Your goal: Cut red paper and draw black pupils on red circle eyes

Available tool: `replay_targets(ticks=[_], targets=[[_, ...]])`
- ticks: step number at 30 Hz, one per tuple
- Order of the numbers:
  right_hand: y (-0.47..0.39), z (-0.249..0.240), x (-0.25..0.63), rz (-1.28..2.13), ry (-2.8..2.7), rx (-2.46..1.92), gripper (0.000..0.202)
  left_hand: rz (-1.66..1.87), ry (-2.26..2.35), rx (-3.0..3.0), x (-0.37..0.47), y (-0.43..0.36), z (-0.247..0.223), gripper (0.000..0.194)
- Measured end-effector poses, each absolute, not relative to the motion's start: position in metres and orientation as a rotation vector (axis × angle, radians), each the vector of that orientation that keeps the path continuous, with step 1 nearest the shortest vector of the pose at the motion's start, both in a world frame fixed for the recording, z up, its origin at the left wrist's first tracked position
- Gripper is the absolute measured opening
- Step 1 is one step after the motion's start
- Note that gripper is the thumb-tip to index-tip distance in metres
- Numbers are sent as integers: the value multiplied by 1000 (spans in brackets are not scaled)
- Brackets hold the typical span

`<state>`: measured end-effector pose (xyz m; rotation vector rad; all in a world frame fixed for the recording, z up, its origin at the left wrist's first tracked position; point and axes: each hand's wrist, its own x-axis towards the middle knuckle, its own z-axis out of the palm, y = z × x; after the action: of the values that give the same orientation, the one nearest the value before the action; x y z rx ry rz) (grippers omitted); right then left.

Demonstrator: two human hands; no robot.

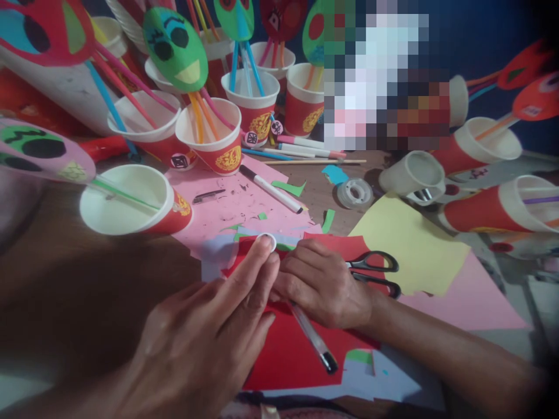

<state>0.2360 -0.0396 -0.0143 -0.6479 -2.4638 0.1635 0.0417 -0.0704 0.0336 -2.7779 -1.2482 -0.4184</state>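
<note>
A small white disc point(273, 242) shows at the fingertips of my left hand point(209, 326), which pinches it with the index finger laid over it. Right beside those fingertips, my right hand point(325, 285) is closed with its fingers curled under; what they hold, if anything, is hidden. A clear pen with a black end point(312, 334) lies over the red paper point(288, 355), its upper end passing out of sight beneath my right hand. Black-handled scissors point(376, 261) lie behind my right wrist, their blades mostly covered by the hand.
Red paper cups point(262, 116) with straws and coloured paper faces stand along the back. Another cup point(126, 198) tips over at left. A marker point(271, 189), a tape roll point(354, 193), yellow paper point(406, 238), pink paper point(209, 215) and green scraps point(328, 221) lie about.
</note>
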Motion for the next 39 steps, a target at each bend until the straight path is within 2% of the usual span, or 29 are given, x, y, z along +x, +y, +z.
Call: replay_targets(ticks=[7, 17, 29, 39], targets=[[-40, -13, 242, 272, -2415, -718, 6, -404, -1260, -2798, 42, -71, 33, 41], [-36, -20, 247, 403, -2266, -775, 7, -416, -1273, -2791, 43, -69, 35, 37], [-27, -11, 247, 642, -2161, -1028, 14, -328, -1221, -2852, 38, -72, 31, 46], [-9, -12, 239, 783, -2091, -1222, 17, -578, -1367, -2760, 38, -77, 23, 35]])
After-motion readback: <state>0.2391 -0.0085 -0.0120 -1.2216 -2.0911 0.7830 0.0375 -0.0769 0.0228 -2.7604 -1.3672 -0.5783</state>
